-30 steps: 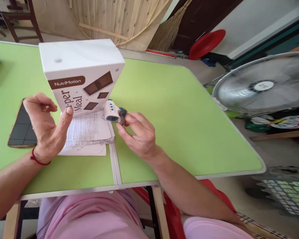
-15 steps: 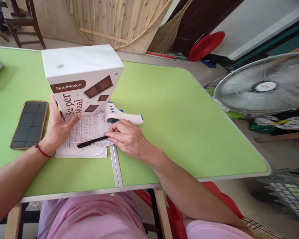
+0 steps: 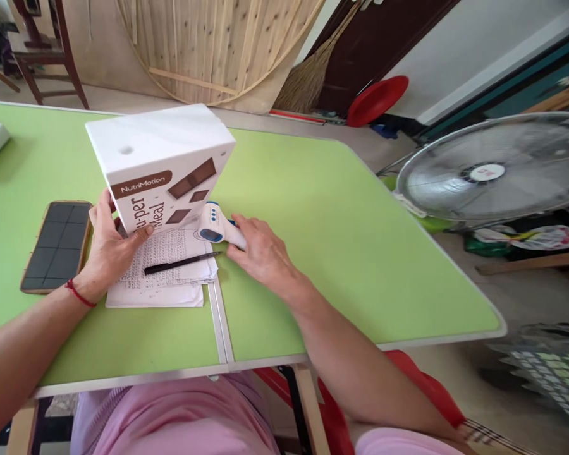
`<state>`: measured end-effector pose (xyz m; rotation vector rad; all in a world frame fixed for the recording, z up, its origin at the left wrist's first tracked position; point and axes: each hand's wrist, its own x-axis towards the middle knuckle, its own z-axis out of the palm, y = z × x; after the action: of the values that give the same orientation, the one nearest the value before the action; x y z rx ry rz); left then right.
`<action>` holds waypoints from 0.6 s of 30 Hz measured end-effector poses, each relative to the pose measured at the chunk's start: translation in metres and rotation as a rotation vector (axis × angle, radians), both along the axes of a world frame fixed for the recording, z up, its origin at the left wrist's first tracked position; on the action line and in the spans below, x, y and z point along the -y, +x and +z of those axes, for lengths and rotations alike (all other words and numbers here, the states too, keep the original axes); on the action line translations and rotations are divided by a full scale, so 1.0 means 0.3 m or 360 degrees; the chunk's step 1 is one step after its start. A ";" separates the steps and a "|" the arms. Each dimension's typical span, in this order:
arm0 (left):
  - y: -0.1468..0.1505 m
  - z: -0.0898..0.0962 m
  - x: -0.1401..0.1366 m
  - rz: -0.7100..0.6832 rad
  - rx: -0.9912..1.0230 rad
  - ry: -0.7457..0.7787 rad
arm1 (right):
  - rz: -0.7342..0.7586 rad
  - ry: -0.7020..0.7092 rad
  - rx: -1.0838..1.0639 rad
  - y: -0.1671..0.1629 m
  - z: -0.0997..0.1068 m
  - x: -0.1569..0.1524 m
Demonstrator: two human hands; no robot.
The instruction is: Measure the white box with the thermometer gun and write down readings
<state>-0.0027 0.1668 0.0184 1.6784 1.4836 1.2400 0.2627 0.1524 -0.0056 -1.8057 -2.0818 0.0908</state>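
Head view. The thermometer, white with blue parts, is just right of the lower end of the white box, above the green counter. Its display end faces left; its handle runs right. The right grip is clamped on the handle, thumb on the near side, fingers on the far side. The left grip is clamped on the box's lower left edge, thumb on the printed face. Whether the box's base is fully seated cannot be told. A pen lies across the papers nearby.

Handling, as judged: the thermometer should be light, rigid and smooth, with a display best protected from knocks; take hold of the handle only. The box appears to be stiff card, able to dent; its weight depends on unseen contents. Hold it low, by the edges, without squeezing the faces.
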 end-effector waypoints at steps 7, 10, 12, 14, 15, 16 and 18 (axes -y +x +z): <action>0.001 0.017 0.021 -0.0055 0.0059 0.0039 | 0.0217 0.0286 -0.1223 -0.048 0.068 0.085; 0.010 0.037 0.046 -0.0133 0.0054 -0.0029 | 0.0604 0.0086 -0.1752 -0.079 0.082 0.137; 0.015 0.048 0.063 -0.0251 0.0084 -0.0123 | 0.0716 -0.0071 -0.1942 -0.090 0.079 0.161; 0.017 0.053 0.075 -0.0362 0.0078 -0.0183 | 0.0723 -0.0144 -0.2012 -0.095 0.069 0.174; 0.017 0.054 0.078 -0.0394 0.0043 -0.0190 | 0.0708 -0.0159 -0.2014 -0.095 0.064 0.177; 0.015 0.053 0.079 -0.0409 -0.0006 -0.0181 | 0.0692 -0.0169 -0.2008 -0.095 0.060 0.180; 0.009 0.050 0.077 -0.0416 -0.0119 -0.0139 | 0.0682 -0.0198 -0.1995 -0.096 0.057 0.184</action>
<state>-0.0002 0.1436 0.0336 1.8100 1.2908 0.9694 0.2339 0.0973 0.0114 -0.8340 -1.4227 1.1423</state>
